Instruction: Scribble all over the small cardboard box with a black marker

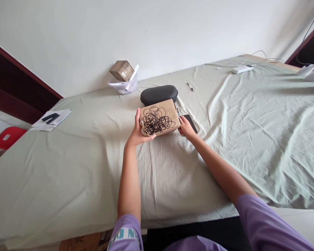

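Note:
A small brown cardboard box point(170, 108) with black scribbled loops on its upper face is between my hands, tilted towards me. My left hand point(138, 130) grips its left end, thumb up along the side and fingers beneath the lower corner. At the right end, my right hand point(186, 128) is closed on the box edge, its fingertips partly hidden. A dark strip shows along that edge; I cannot make out what it is. Just behind my right hand lies a flat dark phone-like object point(190, 122). Beyond the box sits a black oblong hard case point(159, 93).
A clear plastic bowl point(125, 89) by the wall holds another cardboard box point(121, 70) and a white roll. A pen point(190, 86) and a white power strip point(242, 69) lie further right. At left are papers point(51, 122) with a black object on top. A wrinkled cloth point(94, 181) covers the table.

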Available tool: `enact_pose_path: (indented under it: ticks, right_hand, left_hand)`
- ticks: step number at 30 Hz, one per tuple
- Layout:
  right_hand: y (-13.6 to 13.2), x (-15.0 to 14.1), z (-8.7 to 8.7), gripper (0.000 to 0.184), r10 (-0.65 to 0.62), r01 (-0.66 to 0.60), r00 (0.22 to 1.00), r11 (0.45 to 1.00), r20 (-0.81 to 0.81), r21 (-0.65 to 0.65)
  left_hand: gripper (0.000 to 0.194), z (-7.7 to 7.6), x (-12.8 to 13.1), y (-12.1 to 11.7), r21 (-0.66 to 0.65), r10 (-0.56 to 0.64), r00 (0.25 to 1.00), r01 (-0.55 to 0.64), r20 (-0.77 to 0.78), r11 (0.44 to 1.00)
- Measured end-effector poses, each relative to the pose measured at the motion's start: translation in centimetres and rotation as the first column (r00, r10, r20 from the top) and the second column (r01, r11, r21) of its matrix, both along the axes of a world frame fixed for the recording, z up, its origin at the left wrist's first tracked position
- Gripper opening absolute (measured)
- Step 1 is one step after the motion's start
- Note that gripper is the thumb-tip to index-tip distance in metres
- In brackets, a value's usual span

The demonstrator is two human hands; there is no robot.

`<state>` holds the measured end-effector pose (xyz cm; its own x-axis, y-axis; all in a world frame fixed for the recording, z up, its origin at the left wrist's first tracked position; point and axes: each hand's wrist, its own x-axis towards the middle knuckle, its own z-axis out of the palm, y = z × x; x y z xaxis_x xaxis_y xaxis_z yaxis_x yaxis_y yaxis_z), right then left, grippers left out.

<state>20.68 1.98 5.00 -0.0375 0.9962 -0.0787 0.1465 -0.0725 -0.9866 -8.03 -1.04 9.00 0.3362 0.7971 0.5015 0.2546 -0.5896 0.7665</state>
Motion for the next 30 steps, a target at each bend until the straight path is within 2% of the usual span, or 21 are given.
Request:
enact_pose_path:
  ticks: [5,10,15,19,23,26,28,30]
  right_hand:
    - [-0.2,0.0,0.0,0.023,-0.012,0.012,0.994,1.0,-0.109,0.001]
    - [-0.2,0.1,0.3,0.025,0.0,0.002,0.995,1.0,-0.104,0.023]
    - [-0.1,0.2,0.2,0.019,-0.017,0.015,0.997,0.999,0.074,0.029]
    - [-0.2,0.4,0.3,0.012,-0.048,0.034,0.959,0.998,0.279,0.054]
    - [-0.7,0.4,1.0,0.026,-0.022,0.015,0.885,1.0,0.465,0.018]
    - [-1.3,0.5,1.8,0.05,0.015,0.017,0.81,0.999,0.586,-0.049]
    - [-1.5,0.9,2.5,0.066,0.062,-0.014,0.778,0.997,0.625,-0.08]
    - [-1.7,1.5,3.6,0.073,0.125,-0.077,0.769,0.992,0.627,-0.102]
  left_hand:
    - [0.164,0.0,0.0,0.0,-0.006,-0.015,1.0,0.015,-0.011,1.0]
    - [0.161,-0.1,-0.1,0.1,0.012,-0.007,1.0,0.008,-0.014,1.0]
    - [0.152,-0.6,-0.4,0.5,0.052,-0.026,0.999,0.027,-0.024,0.998]
    - [0.153,-0.8,-0.5,0.6,0.071,-0.021,0.999,0.024,-0.045,0.997]
    - [0.154,-0.9,-0.6,0.7,0.081,-0.002,0.998,0.007,-0.059,0.997]
    - [0.153,-1.0,-0.6,0.7,0.089,-0.002,0.998,0.007,-0.058,0.996]
    - [0.154,-1.0,-0.5,0.8,0.092,-0.007,0.999,0.012,-0.052,0.996]
    - [0.155,-1.1,-0.5,0.8,0.091,-0.011,0.999,0.015,-0.047,0.996]
